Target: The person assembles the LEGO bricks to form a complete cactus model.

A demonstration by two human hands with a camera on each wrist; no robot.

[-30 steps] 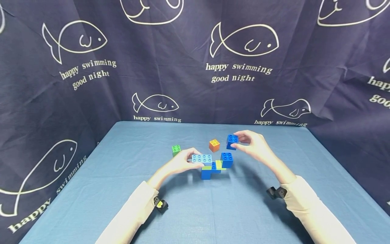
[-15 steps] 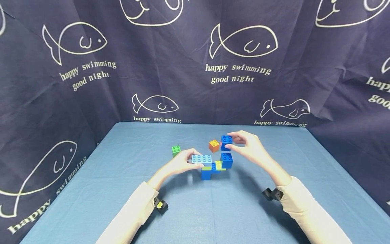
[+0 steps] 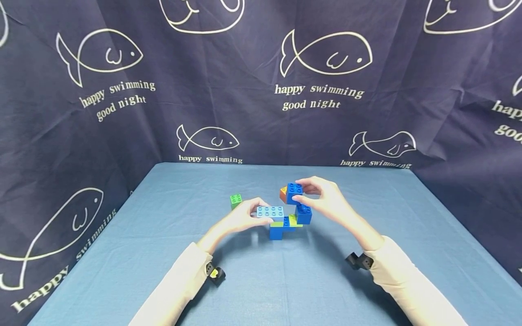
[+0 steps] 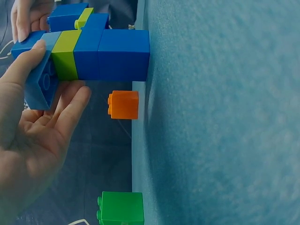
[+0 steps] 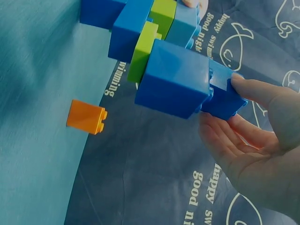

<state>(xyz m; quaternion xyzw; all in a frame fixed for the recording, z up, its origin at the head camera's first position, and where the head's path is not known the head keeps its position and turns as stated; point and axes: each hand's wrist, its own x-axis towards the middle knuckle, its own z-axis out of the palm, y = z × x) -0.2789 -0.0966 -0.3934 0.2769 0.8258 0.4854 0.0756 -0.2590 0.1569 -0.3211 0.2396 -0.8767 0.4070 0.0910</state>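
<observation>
My left hand (image 3: 243, 215) grips a light blue brick (image 3: 270, 213), the top left piece of a built block figure. Beneath it come a lime green brick (image 4: 65, 55) and blue bricks, the lowest (image 3: 276, 233) meeting the tabletop. On the figure's right, a dark blue brick (image 3: 303, 214) sits over a thin lime piece (image 5: 142, 52). My right hand (image 3: 322, 194) pinches another blue brick (image 3: 294, 193) between thumb and fingers, above and slightly left of that dark blue brick. In the right wrist view its edge overlaps the studs (image 5: 210, 83).
An orange brick (image 3: 283, 194) stands behind the figure, partly covered by the held brick in the head view. Farther left is a green brick (image 3: 235, 200). A blue cloth (image 3: 261, 280) covers the table, with a dark printed curtain (image 3: 261, 113) behind.
My right hand has carried the blue brick left and slightly down, to near the figure's right column, now partly covering the orange brick. The left hand and figure have stayed put.
</observation>
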